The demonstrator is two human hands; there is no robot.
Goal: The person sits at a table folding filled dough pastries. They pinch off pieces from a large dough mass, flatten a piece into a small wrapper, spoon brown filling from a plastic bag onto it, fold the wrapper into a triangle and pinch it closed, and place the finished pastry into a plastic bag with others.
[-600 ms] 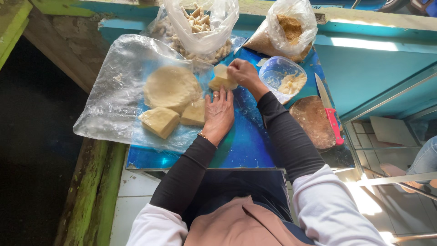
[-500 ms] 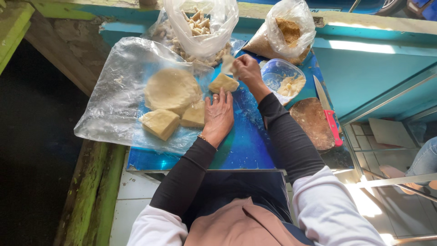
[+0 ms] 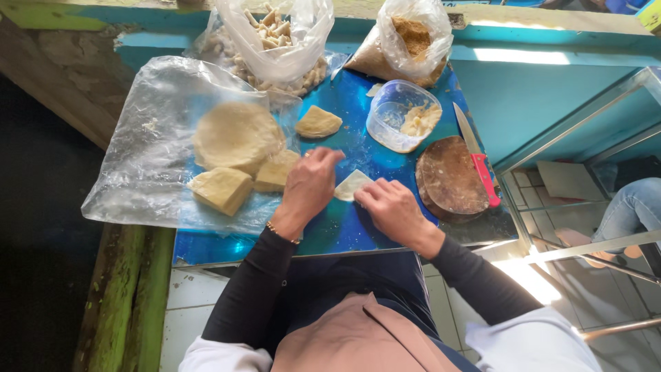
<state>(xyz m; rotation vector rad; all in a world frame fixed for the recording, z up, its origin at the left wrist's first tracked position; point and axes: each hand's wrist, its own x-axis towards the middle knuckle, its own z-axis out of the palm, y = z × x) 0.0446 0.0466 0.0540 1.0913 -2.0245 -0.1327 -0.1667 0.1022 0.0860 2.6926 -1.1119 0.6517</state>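
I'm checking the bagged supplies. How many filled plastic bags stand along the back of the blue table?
2: one bag of pale rolled pieces at back left, one bag of brown crumbs at back right. More may lie beyond the frame's top edge.

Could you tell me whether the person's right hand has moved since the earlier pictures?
Yes. The right hand has come back from near the food bags toward the body, and now rests beside the round wooden board.

Glossy blue tabletop (image 3: 358, 227), crinkly clear plastic sheet (image 3: 148, 151), matt wood board (image 3: 451, 176).
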